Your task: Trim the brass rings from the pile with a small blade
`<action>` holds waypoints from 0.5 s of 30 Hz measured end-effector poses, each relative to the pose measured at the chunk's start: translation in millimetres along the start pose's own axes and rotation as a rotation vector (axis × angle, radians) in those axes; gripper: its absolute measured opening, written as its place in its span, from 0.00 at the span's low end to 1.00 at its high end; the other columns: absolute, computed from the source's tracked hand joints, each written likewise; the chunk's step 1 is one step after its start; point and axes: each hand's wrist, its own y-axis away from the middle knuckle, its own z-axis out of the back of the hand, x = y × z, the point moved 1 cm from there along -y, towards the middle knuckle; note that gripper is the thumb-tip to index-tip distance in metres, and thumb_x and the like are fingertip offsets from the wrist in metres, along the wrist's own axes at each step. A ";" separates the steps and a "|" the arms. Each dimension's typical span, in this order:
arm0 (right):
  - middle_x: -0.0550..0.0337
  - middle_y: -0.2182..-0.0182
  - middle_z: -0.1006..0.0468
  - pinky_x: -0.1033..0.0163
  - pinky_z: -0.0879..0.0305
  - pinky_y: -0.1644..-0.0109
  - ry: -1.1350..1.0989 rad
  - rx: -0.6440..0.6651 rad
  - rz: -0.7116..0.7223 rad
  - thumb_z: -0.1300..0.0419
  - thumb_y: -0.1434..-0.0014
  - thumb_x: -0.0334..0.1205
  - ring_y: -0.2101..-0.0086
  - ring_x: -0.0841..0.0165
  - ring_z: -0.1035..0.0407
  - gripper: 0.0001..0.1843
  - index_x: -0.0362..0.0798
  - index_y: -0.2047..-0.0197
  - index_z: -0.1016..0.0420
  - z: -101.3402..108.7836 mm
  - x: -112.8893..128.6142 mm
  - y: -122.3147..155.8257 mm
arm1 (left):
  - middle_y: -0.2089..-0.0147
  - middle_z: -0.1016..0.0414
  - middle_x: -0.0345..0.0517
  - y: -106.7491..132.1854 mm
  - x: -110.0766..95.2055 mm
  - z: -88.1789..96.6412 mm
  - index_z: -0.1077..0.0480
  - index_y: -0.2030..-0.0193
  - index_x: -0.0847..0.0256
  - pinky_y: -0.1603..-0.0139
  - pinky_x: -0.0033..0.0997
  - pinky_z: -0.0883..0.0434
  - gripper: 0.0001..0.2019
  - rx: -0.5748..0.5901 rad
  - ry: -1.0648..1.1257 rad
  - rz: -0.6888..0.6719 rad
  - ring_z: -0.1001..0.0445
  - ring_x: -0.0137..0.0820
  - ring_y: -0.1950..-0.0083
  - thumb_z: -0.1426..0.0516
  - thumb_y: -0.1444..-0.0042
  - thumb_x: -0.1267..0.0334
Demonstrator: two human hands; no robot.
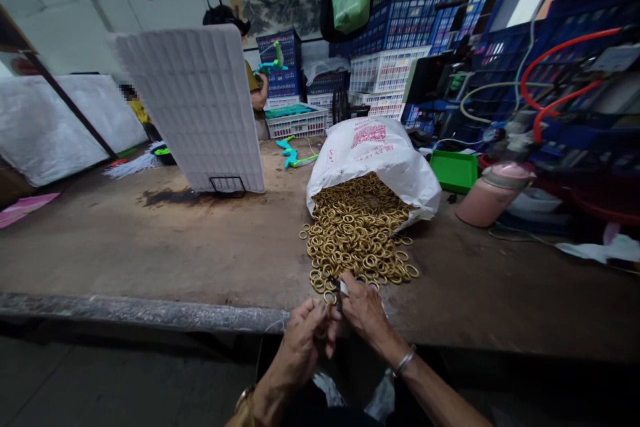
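Observation:
A heap of gold-coloured rings (353,237) spills from the mouth of a white woven sack (360,147) onto the table. At the table's front edge, my left hand (303,334) is closed in a pinch on a gold ring (329,304); whether more rings are inside the fingers is hidden. Close beside it, my right hand (365,310) grips a small dark tool (336,284) whose exact kind I cannot make out. Its tip lies over the near edge of the heap, and the fingers of both hands almost meet.
A white ribbed panel (200,107) stands upright in a black wire holder (227,184) on the wooden table (240,247). Turquoise plastic pieces (291,152) lie behind. To the right are a green tray (454,170) and a pink canister (493,197). Another person (257,90) is at the far side.

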 end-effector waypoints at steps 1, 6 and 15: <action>0.61 0.77 0.27 0.67 0.57 0.73 0.011 -0.027 0.011 0.53 0.50 0.27 0.76 0.72 0.36 0.12 0.48 0.64 0.34 1.9 2.6 -4.6 | 0.70 0.31 0.44 -0.6 -0.5 1.8 0.35 0.71 0.65 0.84 0.20 0.42 0.14 -0.024 0.031 0.006 0.38 0.20 0.80 0.44 0.51 0.54; 0.59 0.69 0.25 0.66 0.53 0.71 0.103 -0.027 0.094 0.50 0.52 0.27 0.70 0.69 0.32 0.20 0.49 0.55 0.36 8.5 18.9 -26.2 | 0.72 0.30 0.43 -1.9 -3.1 13.0 0.35 0.70 0.63 0.84 0.20 0.42 0.12 -0.090 0.119 0.028 0.36 0.23 0.80 0.43 0.52 0.55; 0.55 0.72 0.25 0.65 0.53 0.71 0.269 0.022 0.055 0.52 0.49 0.28 0.70 0.66 0.32 0.13 0.47 0.60 0.35 -5.5 15.6 -32.3 | 0.73 0.30 0.44 -7.2 0.3 31.2 0.34 0.76 0.65 0.80 0.21 0.39 0.11 -0.150 0.334 0.188 0.31 0.25 0.74 0.41 0.54 0.58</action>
